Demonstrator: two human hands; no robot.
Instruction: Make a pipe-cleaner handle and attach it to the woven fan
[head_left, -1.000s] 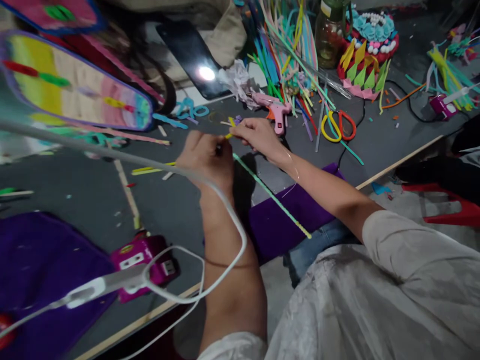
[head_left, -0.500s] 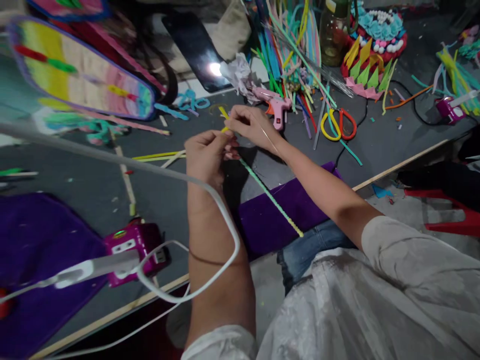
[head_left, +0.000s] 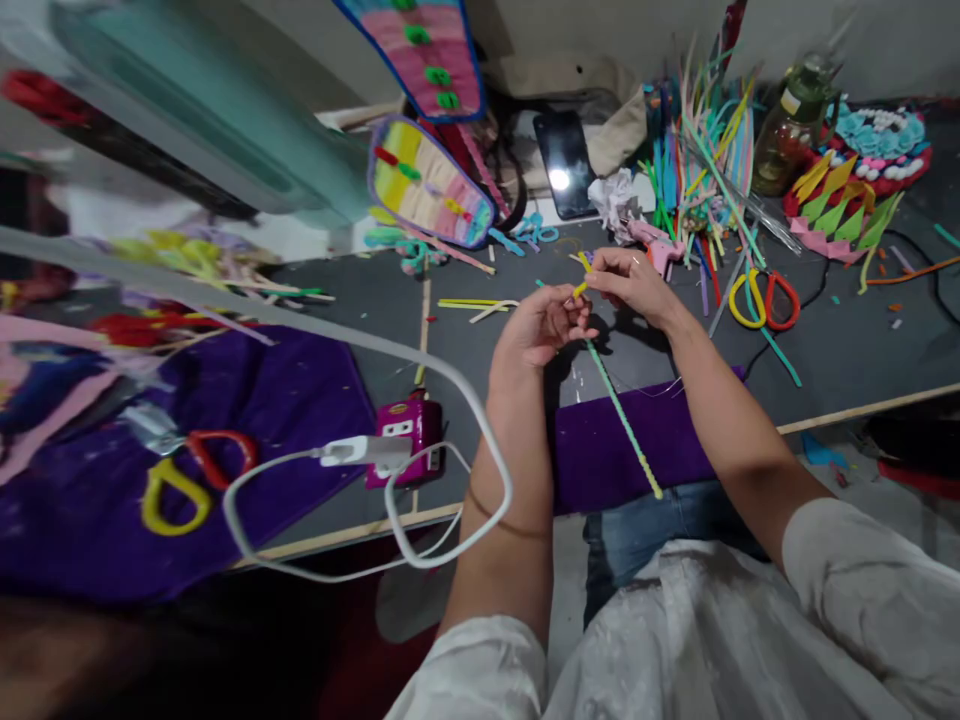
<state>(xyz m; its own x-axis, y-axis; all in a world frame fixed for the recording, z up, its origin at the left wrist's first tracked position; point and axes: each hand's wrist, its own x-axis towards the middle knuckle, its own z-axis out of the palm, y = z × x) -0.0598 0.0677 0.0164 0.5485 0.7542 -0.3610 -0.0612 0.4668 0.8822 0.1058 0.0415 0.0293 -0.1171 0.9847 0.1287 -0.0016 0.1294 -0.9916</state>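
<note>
My left hand (head_left: pixel 546 325) and my right hand (head_left: pixel 634 287) meet above the dark table, both with fingers closed. Between their fingertips is a short yellow pipe cleaner (head_left: pixel 580 290), held from both sides; its upper end sticks out above the fingers. Below the left fingers a long, thin, fuzzy stem (head_left: pixel 621 412) slants down, green shading to yellow at its tip; its top is hidden by the hand. Fine thread or wire shows faintly near my right wrist. Purple cloth (head_left: pixel 637 440) lies under the stem at the table's front.
Scissors (head_left: pixel 765 300) lie right of my hands, near a pink glue gun (head_left: pixel 660 250). A lit phone (head_left: pixel 566 165) and bundled pipe cleaners (head_left: pixel 705 160) stand behind. At left are a purple power adapter (head_left: pixel 409 430), a white cable (head_left: pixel 491 440) crossing my left forearm, and more scissors (head_left: pixel 176 490).
The view has swung left and up, bringing the left-hand scissors into sight. Both hands still hold the yellow pipe cleaner; my left hand has turned so more of its fingers show.
</note>
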